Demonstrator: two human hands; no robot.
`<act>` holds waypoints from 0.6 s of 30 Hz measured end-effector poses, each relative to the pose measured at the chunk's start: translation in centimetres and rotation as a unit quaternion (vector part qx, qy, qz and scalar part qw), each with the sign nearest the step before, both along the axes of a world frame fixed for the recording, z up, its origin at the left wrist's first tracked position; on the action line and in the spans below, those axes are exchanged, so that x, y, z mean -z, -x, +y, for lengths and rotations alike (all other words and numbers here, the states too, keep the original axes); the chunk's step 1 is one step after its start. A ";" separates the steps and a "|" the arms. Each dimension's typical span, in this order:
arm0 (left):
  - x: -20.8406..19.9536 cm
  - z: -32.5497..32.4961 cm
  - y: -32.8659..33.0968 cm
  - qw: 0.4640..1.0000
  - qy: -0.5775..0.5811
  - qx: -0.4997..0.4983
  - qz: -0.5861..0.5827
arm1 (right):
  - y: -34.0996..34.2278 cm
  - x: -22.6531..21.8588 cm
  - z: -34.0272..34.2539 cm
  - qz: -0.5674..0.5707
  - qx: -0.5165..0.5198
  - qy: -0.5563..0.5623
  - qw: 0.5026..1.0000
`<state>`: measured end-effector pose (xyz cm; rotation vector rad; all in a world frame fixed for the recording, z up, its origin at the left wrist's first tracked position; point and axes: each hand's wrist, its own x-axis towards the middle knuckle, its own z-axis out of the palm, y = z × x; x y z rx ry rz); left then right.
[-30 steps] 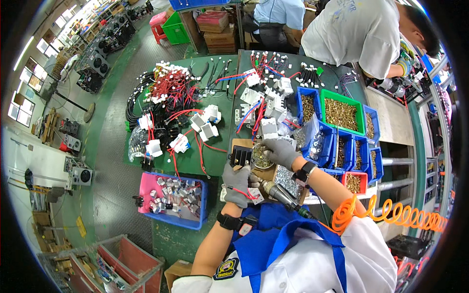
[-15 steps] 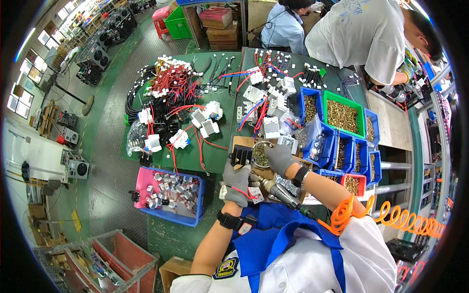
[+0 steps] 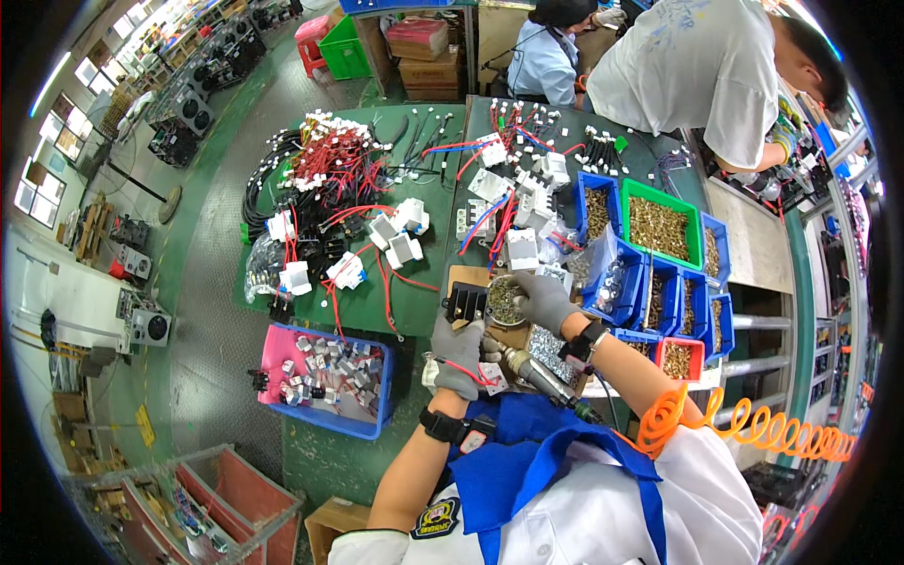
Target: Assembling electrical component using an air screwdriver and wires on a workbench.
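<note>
My left hand (image 3: 457, 356), in a grey glove, is closed on a black finned block (image 3: 465, 302) at the front edge of the table. A red wire (image 3: 460, 368) with a small white block (image 3: 492, 377) at its end runs across that hand. To its right lies a round dish (image 3: 507, 303) of small metal screws. My gloved right hand (image 3: 548, 303) is at the dish's right side, its fingers bent together at the rim; whatever they pinch is hidden. Just below the hands rests a power screwdriver (image 3: 539, 369), pointing up and left.
Blue bins (image 3: 662, 294), a green bin (image 3: 702, 226) and a red bin (image 3: 685, 356) of small fasteners stand at right. Wire bundles (image 3: 330, 155) and white components (image 3: 527, 202) cover the table. A blue tub (image 3: 381, 424) sits left; an orange coiled hose (image 3: 753, 420) crosses right. A co-worker (image 3: 697, 66) leans in behind.
My right hand has shifted slightly left, further over the dish's right rim. My left hand stays on the black block.
</note>
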<state>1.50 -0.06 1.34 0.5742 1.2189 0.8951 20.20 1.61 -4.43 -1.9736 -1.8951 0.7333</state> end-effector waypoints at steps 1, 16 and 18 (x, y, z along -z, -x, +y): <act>0.1 0.0 -0.1 1.000 -0.005 -0.002 0.013 | -0.5 0.1 -0.1 0.062 0.028 -0.019 0.998; 0.6 0.0 -0.7 0.999 -0.015 0.030 0.028 | -2.3 -2.2 -0.6 0.469 0.197 0.152 0.847; 0.6 0.0 -0.6 0.999 -0.008 0.033 0.011 | -2.1 -2.0 -0.6 0.487 0.182 0.145 0.842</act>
